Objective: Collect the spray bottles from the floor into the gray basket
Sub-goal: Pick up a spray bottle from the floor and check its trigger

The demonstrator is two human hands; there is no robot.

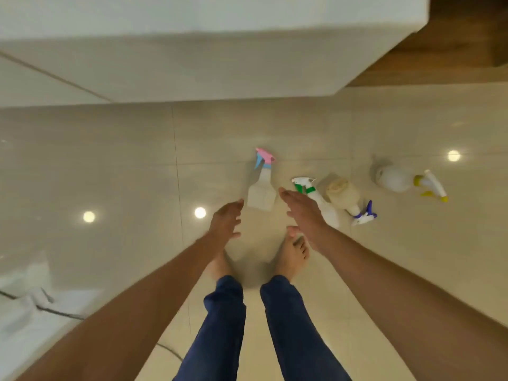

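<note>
Looking down from the head camera, we see at the lower left of the frame a white bed edge (33, 306) with a dark cable across it. Toward the centre, our left hand (225, 221) reaches forward over the glossy tiled floor (110, 166), its grip released, fingers straight and holding nothing. Just above and between both hands lies the pink-and-blue spray bottle (261, 188), its trigger pointing to the top of the frame. Our right hand (305, 213) is likewise released, palm turned inward with fingers extended, empty. Partly behind it sits the green-trigger spray bottle (316, 199), touching the purple-trigger spray bottle (349, 199) beside it. Well apart, at the right of the frame, lies the yellow-trigger spray bottle (404, 180). Our bare feet and blue trousers stand at the bottom centre. We see no gray basket here.
</note>
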